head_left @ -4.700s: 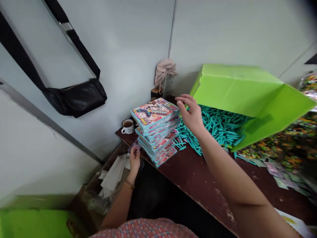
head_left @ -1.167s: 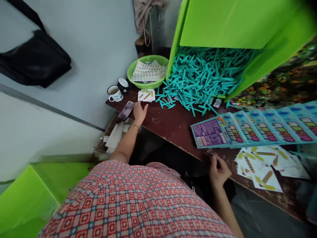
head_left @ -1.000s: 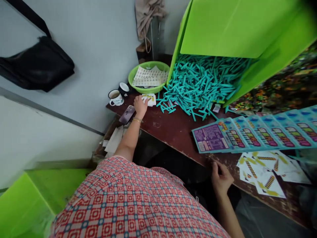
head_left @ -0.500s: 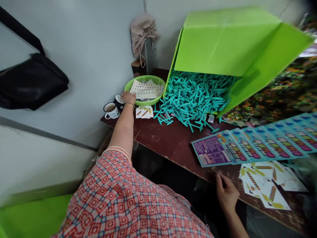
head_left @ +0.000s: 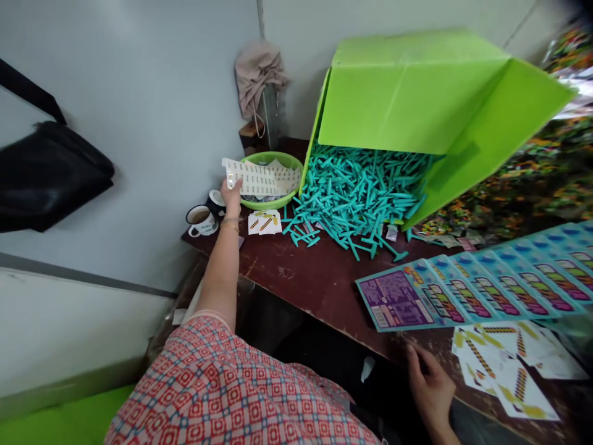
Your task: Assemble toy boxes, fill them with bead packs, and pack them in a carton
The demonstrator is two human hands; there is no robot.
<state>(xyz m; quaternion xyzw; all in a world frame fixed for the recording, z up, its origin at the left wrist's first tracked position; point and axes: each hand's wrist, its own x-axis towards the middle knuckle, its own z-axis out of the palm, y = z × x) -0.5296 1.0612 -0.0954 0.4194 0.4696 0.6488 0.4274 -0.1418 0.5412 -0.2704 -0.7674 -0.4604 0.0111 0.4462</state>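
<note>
The left hand point(head_left: 231, 193) pinches a white printed sheet point(head_left: 252, 178) by its corner and holds it lifted just above the green bowl point(head_left: 273, 201), where more such sheets lie. Just left of the hand stands a mug point(head_left: 200, 219); below it lies a small card stack point(head_left: 263, 222). Further right, teal plastic pieces point(head_left: 356, 198) spill from a tilted green box point(head_left: 417, 99). It seems only one sheet is taken so far. The right hand point(head_left: 430, 386) rests at the table edge point(head_left: 324, 321), fingers loosely curled, holding nothing I can see. The print on the sheet is too small to read.
</note>
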